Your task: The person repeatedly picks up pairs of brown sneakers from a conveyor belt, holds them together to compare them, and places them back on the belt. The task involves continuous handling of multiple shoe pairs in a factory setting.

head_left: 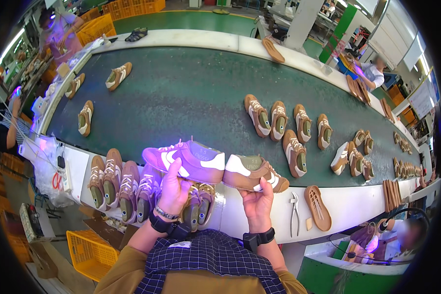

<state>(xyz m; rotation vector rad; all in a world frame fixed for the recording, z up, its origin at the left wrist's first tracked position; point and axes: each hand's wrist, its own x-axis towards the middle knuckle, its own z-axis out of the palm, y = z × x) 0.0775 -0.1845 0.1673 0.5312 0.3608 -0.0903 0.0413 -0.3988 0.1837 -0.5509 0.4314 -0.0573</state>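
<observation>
My left hand grips a brown sneaker with white laces and a white side stripe, tinted purple by light. In my right hand is a matching sneaker, its toe pointing right. The two shoes meet heel to heel above the white ledge, soles low. Several more brown sneakers stand on the ledge by my left forearm, partly hidden behind my left hand. Right of my right hand lie metal pincers and a tan shoe sole.
A green conveyor belt carries several sneakers, mostly at its right. A yellow crate sits low at the left. Red-handled scissors lie by plastic bags at left. Co-workers are around the belt.
</observation>
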